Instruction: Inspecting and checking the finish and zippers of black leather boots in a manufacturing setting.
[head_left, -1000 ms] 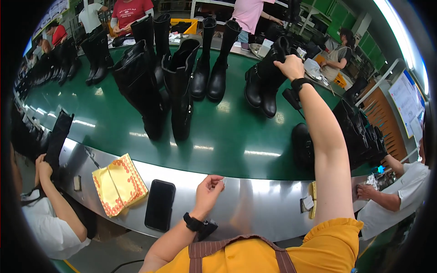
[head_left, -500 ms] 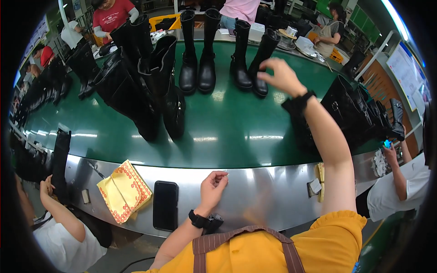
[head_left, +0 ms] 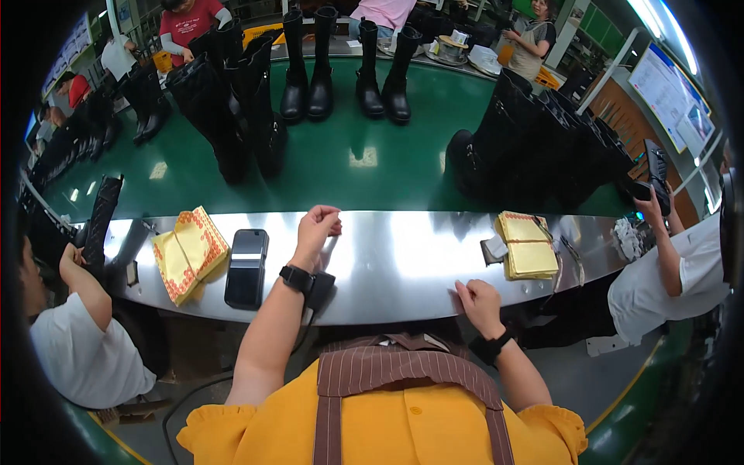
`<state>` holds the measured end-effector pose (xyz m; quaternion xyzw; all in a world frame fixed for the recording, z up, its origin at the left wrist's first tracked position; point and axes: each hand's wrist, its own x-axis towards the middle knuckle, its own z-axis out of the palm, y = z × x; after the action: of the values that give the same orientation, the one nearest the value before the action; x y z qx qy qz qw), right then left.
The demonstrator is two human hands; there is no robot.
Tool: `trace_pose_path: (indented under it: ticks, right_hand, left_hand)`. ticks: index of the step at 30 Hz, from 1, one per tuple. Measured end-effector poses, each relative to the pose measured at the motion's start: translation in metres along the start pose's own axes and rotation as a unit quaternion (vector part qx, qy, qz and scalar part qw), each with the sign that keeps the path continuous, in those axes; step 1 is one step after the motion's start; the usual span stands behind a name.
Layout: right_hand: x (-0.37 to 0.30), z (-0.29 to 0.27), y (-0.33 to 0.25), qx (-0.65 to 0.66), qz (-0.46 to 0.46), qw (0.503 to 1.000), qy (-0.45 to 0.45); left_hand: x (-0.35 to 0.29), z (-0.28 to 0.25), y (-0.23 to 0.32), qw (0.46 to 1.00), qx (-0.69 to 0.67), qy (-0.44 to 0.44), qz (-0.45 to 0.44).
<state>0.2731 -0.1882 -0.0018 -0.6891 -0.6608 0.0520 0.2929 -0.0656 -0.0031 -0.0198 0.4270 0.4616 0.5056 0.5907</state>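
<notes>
workshop floor, busy all round: a long green bench (head_left: pixel 356 182) crosses the view, with a steel strip (head_left: pixel 395 287) along its near side and a white board (head_left: pixel 670 93) on the right. black boots stand on the green in several groups. one pair (head_left: pixel 397 81) is upright near the far edge, toes toward the wearer, and a second pair (head_left: pixel 322 70) stands just left of it. taller boots (head_left: pixel 205 108) are bunched further left, and another dark cluster (head_left: pixel 535 147) is on the right. all of these are well apart from both hands.

the left hand (head_left: pixel 312 235) is above the steel strip near the green edge, its fingers curled in with the thumb close to them; whether something small is pinched there, i cannot tell. the right hand (head_left: pixel 482 306) is at the near edge of the strip, fingers loosely folded and thumb out to the side, with nothing seen in them.

a dark phone (head_left: pixel 246 271) lies left of the left forearm, beside a yellow paper bundle (head_left: pixel 191 252) with red edging. beyond the right hand sits a yellow stack (head_left: pixel 531 244), a pale block (head_left: pixel 494 248) against its left side. at far right, a person in white (head_left: pixel 666 263) holds a black boot (head_left: pixel 657 167).
</notes>
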Motion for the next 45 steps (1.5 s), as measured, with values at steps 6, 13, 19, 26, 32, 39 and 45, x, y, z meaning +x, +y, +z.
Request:
trace_pose_path:
  ticks: [6,13,19,26,32,39,45]
  right_hand:
    - [-0.006,0.008,0.005,-0.055,-0.102,0.988,0.099]
    - [-0.013,0.01,0.011,-0.04,-0.121,0.983,0.13]
    - [-0.017,0.008,0.009,-0.024,-0.14,0.979,0.147]
    - [0.001,0.007,0.01,-0.013,-0.159,0.972,0.174]
    - [-0.002,0.005,0.015,-0.012,-0.142,0.979,0.149]
    - [-0.005,0.001,0.01,-0.011,-0.116,0.989,0.092]
    - [0.034,-0.046,0.011,0.06,-0.084,0.993,-0.053]
  left_hand:
    - [0.002,0.001,0.002,1.0,-0.029,0.0,-0.003]
    - [-0.007,-0.002,-0.012,0.999,-0.018,0.036,0.015]
    - [-0.013,-0.006,-0.009,0.999,-0.016,0.033,0.017]
    - [0.004,-0.006,-0.005,0.999,-0.018,0.031,0.038]
    - [-0.002,0.004,-0.003,0.999,-0.001,0.035,-0.014]
    - [-0.017,0.061,0.027,0.99,-0.108,-0.043,-0.083]
    - [0.005,0.06,0.003,0.977,-0.156,-0.093,-0.111]
